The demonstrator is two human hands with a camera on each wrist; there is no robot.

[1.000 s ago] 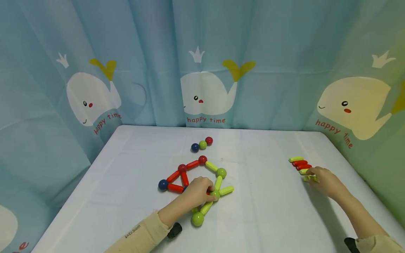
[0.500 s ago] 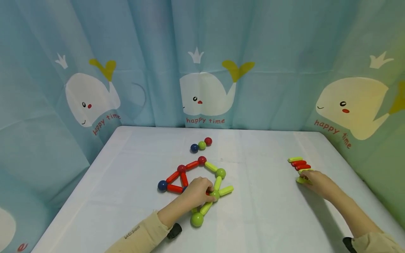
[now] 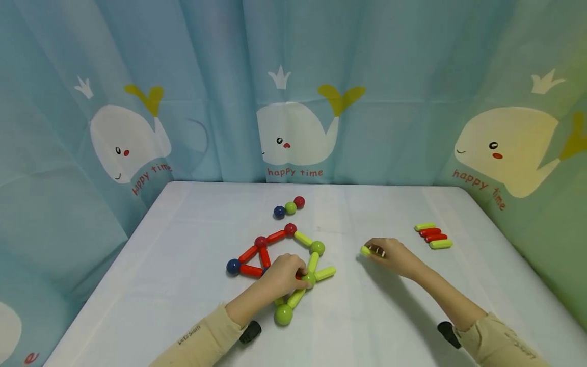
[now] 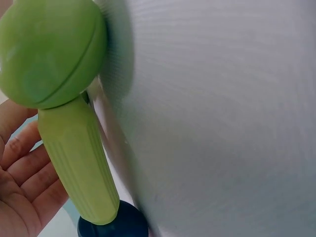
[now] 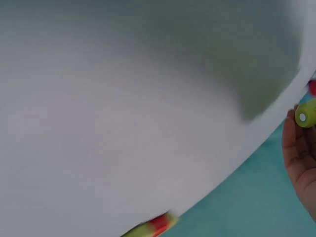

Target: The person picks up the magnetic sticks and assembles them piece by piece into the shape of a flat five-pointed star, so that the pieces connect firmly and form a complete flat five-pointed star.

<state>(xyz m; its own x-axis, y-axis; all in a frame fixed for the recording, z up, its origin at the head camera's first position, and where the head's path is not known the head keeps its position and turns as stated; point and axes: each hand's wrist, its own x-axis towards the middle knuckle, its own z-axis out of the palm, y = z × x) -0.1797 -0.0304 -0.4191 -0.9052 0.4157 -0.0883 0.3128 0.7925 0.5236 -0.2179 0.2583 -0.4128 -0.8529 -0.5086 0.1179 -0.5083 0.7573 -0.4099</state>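
On the white table lies a frame of magnetic sticks and balls, in red, yellow-green and blue. My left hand (image 3: 284, 275) pinches this frame where a red stick meets a green ball (image 3: 310, 280), covering part of it. The left wrist view has a large green ball (image 4: 52, 54) and a yellow-green stick (image 4: 79, 163) close up, with a dark blue ball (image 4: 116, 222) below and my palm behind. Right of the frame, my right hand (image 3: 394, 257) holds a yellow-green magnetic stick (image 3: 365, 251) over the table; its round end shows in the right wrist view.
Several loose sticks, yellow-green (image 3: 441, 244) and red (image 3: 435, 237), lie in a row at the right of the table (image 3: 206, 214). A blue ball (image 3: 279, 212), a green ball (image 3: 290, 207) and a red ball (image 3: 299, 202) sit behind the frame. A whale-print curtain (image 3: 220, 102) hangs beyond.
My right hand has taken the nearest yellow-green stick from the row and carried it left toward the frame. My left hand has kept its place on the frame.
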